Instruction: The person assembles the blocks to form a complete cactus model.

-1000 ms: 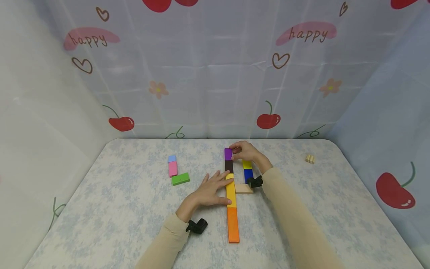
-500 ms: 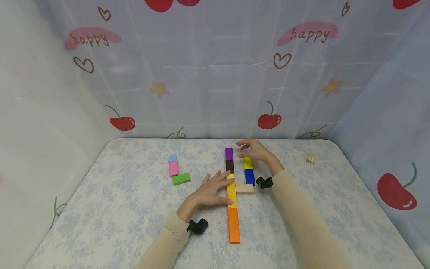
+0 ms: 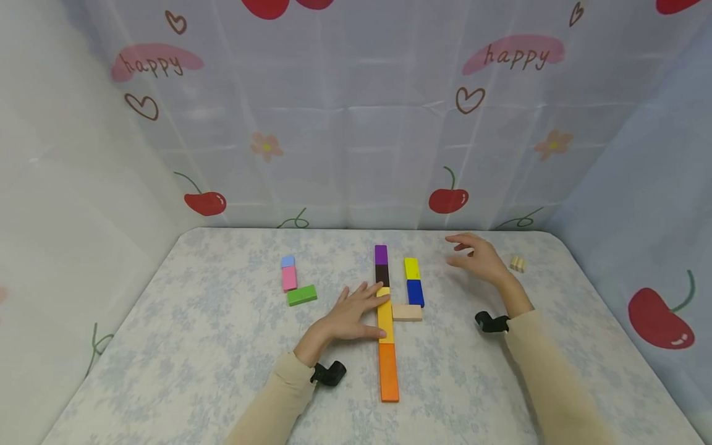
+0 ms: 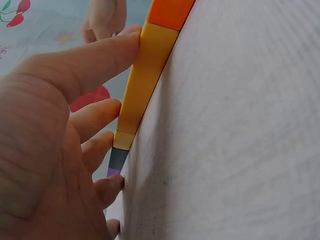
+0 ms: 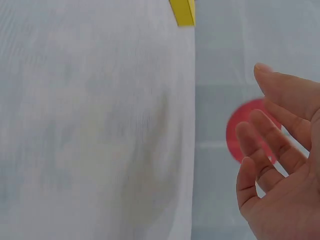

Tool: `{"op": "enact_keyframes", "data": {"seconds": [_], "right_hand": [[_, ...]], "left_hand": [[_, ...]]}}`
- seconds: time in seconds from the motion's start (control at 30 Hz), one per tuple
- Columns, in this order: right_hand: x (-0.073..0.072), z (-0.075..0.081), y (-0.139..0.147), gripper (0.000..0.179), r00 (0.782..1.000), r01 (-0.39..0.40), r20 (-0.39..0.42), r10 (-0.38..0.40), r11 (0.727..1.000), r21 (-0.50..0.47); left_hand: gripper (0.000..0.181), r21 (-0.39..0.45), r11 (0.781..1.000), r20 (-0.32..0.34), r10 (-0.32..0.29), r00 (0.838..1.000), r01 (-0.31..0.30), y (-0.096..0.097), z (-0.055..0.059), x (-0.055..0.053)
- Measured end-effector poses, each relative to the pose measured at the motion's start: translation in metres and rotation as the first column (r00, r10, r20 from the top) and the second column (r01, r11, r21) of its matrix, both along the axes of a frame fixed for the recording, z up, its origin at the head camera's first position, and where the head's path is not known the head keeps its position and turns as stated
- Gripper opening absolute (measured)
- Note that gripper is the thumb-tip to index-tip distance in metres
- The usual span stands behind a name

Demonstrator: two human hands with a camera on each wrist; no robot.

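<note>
A column of blocks runs up the table in the head view: an orange block (image 3: 389, 373), a yellow-orange block (image 3: 385, 323), a black block (image 3: 382, 275) and a purple block (image 3: 381, 254). My left hand (image 3: 347, 315) rests its spread fingertips and thumb on the column's left side, touching the yellow-orange block (image 4: 146, 75). A plain wooden block (image 3: 408, 313) lies against the column's right. Beyond it stand a blue block (image 3: 415, 293) and a yellow block (image 3: 411, 268), end to end. My right hand (image 3: 481, 258) hovers right of the yellow block, fingers loosely bent around nothing.
At the left lie a green block (image 3: 302, 295), a pink block (image 3: 289, 279) and a light blue block (image 3: 287, 261). Small pale wooden pieces (image 3: 517, 264) sit at the far right, near my right hand. A printed curtain (image 3: 345, 154) hangs behind the table's back edge.
My right hand has moved away from the purple block, passing over the yellow block towards the right. My left hand keeps its place on the column, and the blocks look unmoved.
</note>
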State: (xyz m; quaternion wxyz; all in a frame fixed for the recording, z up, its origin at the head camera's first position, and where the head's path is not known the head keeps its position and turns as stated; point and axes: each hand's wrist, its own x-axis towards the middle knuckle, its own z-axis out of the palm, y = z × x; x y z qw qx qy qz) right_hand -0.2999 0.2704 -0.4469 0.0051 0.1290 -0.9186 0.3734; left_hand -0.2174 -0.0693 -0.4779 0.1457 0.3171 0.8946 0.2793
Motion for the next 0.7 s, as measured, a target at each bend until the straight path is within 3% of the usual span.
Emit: {"op": "enact_keyframes", "data": {"seconds": [0.33,0.5,0.7], "right_hand": [[0.015,0.002,0.065,0.056,0.988,0.148,-0.034,-0.149,0.989,-0.023],[0.019,0.002,0.086,0.060,0.979,0.201,0.001,-0.202,0.978,-0.046],[0.019,-0.006,0.107,0.067,0.955,0.286,0.110,-0.274,0.952,-0.110]], "left_hand": [[0.077,-0.014,1.000,-0.003,0.004,1.000,-0.004,0.001,-0.002,-0.001],[0.077,-0.009,1.000,0.011,0.010,1.000,-0.010,0.001,0.001,0.001],[0.077,-0.005,1.000,0.004,0.012,1.000,-0.012,0.001,0.003,0.001]]}}
